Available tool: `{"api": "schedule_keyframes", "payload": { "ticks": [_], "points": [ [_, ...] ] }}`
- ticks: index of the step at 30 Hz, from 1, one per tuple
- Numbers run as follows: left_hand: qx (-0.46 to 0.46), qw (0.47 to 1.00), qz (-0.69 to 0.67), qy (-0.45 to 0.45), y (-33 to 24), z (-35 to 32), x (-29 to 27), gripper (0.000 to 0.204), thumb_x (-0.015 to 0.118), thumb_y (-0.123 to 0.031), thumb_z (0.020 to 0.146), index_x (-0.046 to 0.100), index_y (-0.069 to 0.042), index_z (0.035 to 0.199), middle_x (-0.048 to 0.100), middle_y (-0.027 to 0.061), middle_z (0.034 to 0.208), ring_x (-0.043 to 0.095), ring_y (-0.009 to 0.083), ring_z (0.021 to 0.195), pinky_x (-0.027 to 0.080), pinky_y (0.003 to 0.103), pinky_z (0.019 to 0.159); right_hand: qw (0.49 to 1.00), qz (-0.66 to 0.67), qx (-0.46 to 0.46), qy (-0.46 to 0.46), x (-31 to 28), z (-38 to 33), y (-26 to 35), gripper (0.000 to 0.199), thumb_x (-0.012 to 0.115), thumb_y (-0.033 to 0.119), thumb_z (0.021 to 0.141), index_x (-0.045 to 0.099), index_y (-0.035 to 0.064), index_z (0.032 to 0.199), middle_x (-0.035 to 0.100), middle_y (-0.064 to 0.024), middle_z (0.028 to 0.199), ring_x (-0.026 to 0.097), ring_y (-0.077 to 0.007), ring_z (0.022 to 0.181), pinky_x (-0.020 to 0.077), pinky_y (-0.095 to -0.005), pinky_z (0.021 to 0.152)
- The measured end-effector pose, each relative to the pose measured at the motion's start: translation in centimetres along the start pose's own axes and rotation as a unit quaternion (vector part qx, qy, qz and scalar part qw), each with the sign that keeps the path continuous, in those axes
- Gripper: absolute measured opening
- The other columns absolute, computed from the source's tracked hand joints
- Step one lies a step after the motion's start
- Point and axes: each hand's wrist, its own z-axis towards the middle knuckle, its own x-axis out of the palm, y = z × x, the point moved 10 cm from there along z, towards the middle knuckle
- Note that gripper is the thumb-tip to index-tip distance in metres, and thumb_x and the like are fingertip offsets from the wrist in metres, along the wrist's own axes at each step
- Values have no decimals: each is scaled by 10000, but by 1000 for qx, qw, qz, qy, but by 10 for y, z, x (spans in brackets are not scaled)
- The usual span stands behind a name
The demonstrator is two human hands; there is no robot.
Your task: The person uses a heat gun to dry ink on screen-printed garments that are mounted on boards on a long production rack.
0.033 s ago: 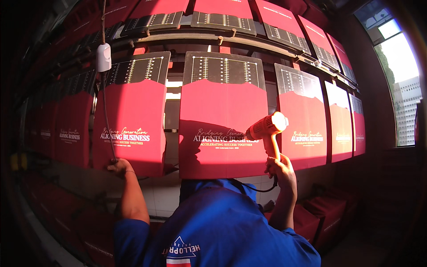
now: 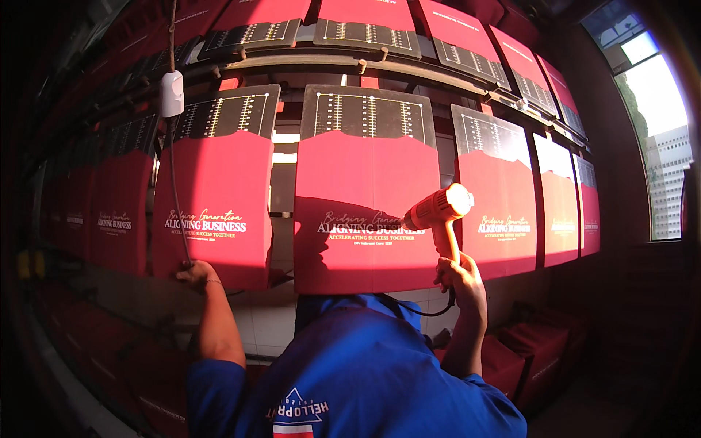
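My right hand is wrapped round the handle of an orange heat gun. Its nozzle points left, over the white and gold lettering on the middle red cloth panel. That panel is stretched on a dark board with ruled marks. My left hand is closed at the lower end of a hanging dark cord, by the bottom edge of the red panel on the left. Its fingertips are partly in shadow. A shadow falls across the middle panel's left part.
A white plastic box hangs on the cord. More red panels on boards line both sides, with another row behind a metal rail. Red-covered blocks stand low at right. A bright window is at far right.
The white box on the cord has swung very slightly to the right. Both hands and the heat gun hold their places.
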Motion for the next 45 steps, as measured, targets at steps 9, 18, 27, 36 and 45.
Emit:
{"api": "schedule_keyframes", "payload": {
  "ticks": [9,18,27,36,45],
  "points": [
    [20,999,23,-24,-7,-7,-7,551,488,-440,926,485,15,1237,582,351,1169,617,515,1015,515,591,813,999,-41,-28,-6,10,7,10,220,645,220,892,579,15,939,581,-39,685,586,-125,569,461,-255,492],
    [10,1000,24,11,0,-2,3,533,474,-445,929,473,-10,1237,586,338,1178,615,515,1015,503,584,852,998,-38,-43,-11,20,-2,12,267,657,232,892,586,-6,987,605,-64,701,616,-148,567,461,-253,470],
    [20,999,26,-9,-12,-11,-14,521,452,-461,942,453,-13,1207,590,326,1137,627,509,962,520,586,799,998,-20,-17,53,36,0,10,242,658,214,896,578,3,982,585,-27,698,615,-118,595,477,-243,503],
    [10,1000,7,17,-9,-8,-8,466,537,-409,899,453,5,1096,607,326,1063,620,526,937,502,584,793,997,-26,-17,77,49,5,9,313,664,266,892,576,-13,1003,577,-16,701,605,-112,586,472,-241,489],
    [-25,997,27,70,-9,-11,-8,515,432,-487,949,449,-35,1196,591,302,1154,635,508,971,523,592,784,991,-53,-23,117,70,4,13,332,686,264,888,576,-16,1028,578,-25,722,613,-117,622,481,-249,513]
  ]
}}
